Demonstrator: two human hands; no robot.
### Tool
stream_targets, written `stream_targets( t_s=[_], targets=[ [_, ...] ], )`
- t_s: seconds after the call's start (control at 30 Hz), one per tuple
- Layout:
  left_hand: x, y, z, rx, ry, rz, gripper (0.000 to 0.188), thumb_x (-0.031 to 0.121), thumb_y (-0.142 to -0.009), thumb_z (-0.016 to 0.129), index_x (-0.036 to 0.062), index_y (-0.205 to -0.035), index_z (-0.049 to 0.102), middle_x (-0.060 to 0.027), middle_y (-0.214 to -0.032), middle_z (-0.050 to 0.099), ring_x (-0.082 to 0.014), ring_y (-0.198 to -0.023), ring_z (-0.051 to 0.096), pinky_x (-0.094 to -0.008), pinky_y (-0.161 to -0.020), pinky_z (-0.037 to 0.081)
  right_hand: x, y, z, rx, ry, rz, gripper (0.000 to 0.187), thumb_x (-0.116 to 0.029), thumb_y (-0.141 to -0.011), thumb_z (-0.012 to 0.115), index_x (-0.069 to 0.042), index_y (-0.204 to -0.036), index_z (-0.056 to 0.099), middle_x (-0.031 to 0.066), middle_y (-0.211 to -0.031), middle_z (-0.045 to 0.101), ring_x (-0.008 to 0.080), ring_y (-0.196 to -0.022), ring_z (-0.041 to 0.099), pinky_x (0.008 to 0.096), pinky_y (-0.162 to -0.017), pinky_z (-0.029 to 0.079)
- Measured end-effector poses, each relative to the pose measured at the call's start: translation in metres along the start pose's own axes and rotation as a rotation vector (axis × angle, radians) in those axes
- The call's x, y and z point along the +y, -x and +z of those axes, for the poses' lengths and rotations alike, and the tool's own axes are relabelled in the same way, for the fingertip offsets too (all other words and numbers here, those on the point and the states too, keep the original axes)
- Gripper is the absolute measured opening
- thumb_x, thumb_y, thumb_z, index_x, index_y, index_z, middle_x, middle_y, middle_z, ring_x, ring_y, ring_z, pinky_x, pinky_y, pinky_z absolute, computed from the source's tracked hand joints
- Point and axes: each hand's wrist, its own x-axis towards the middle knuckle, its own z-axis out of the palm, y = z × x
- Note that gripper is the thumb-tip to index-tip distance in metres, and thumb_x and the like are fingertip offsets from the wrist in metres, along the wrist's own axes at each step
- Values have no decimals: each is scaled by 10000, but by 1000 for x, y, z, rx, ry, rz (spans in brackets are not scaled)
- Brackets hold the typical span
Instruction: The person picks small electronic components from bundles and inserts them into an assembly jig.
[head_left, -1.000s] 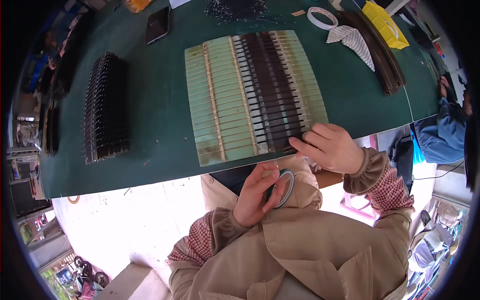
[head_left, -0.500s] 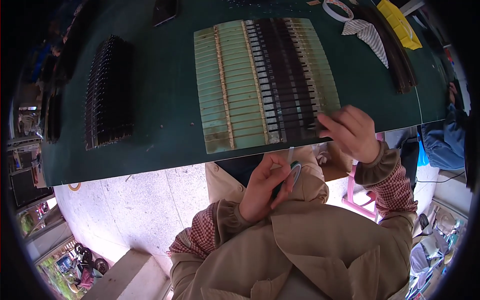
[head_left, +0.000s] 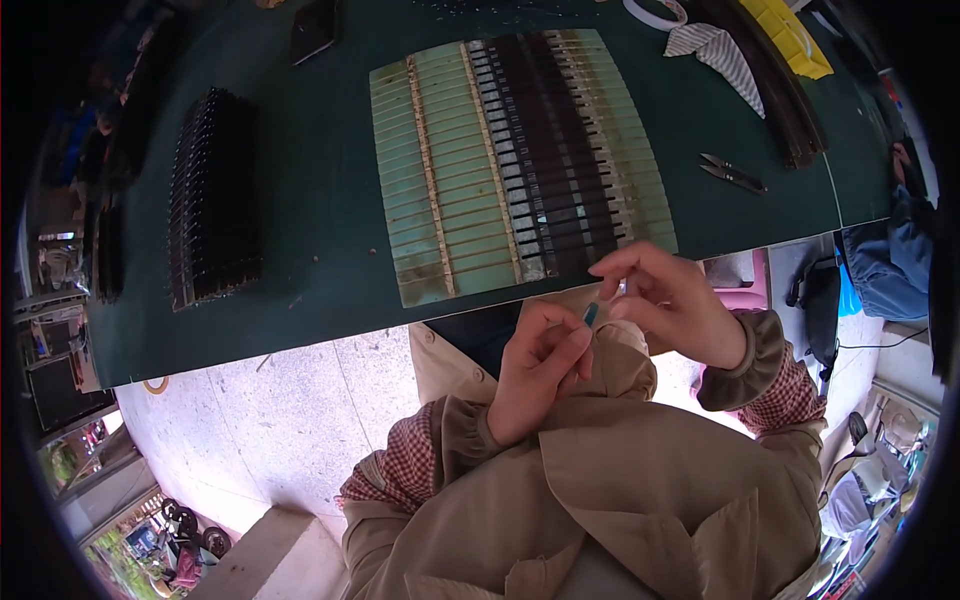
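Note:
Just past the table edge, my left hand [head_left: 543,362] pinches a small tape roll [head_left: 591,315] seen edge-on, with a teal rim. Close to its right, my right hand [head_left: 672,300] is raised, index finger reaching left and thumb apart below it. A small pale patch shows among those fingers; what it is I cannot make out. Above both hands lies a light green slatted panel [head_left: 462,180], with dark strips [head_left: 545,150] side by side across its right half. Thread snips [head_left: 733,173] lie on the table right of the panel.
On the dark green table [head_left: 310,200] stands a stack of dark toothed strips [head_left: 213,200] at left. A black phone-like object [head_left: 315,30] lies behind. At back right are a white tape ring [head_left: 655,12], striped cloth [head_left: 715,65], long dark strips [head_left: 770,80] and a yellow tray [head_left: 788,38].
The snips, earlier apparently in my right hand, now lie on the table. My right hand has come down and left toward the tape roll, which has turned in my left hand.

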Motion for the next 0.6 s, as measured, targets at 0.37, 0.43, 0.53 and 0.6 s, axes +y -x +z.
stream_targets(
  t_s=[0.37,0.43,0.53,0.6],
  targets=[
    [-16,3,-10,-150,-39,-290,232,181,-1022,458,55,-1214,429,-86,-829,594,-60,-522,460,-192,-485,337,-46,-128,-118,675,166,-638,78,-70,-905,626,-10,-950,604,-20,-789,557,36,-595,417,165,-528,317],
    [-22,4,-10,-220,-11,-262,251,182,-1020,468,48,-1229,438,-82,-862,600,-65,-585,495,-197,-534,372,-50,-171,-152,682,215,-656,93,-101,-901,642,-18,-938,621,-5,-828,572,51,-625,463,186,-551,360],
    [-24,3,-11,-316,56,-212,289,184,-1015,487,36,-1261,457,-75,-929,612,-74,-711,564,-206,-632,442,-23,-219,-146,538,359,-680,102,-116,-885,661,-29,-935,646,26,-859,590,92,-682,535,229,-609,428],
    [-16,6,-12,-402,-238,-78,287,171,-998,528,34,-1249,502,-60,-968,622,-90,-851,584,-230,-749,462,-7,-244,-137,400,468,-691,100,-102,-874,664,-31,-944,654,40,-851,594,117,-710,560,251,-643,454]
  ],
)
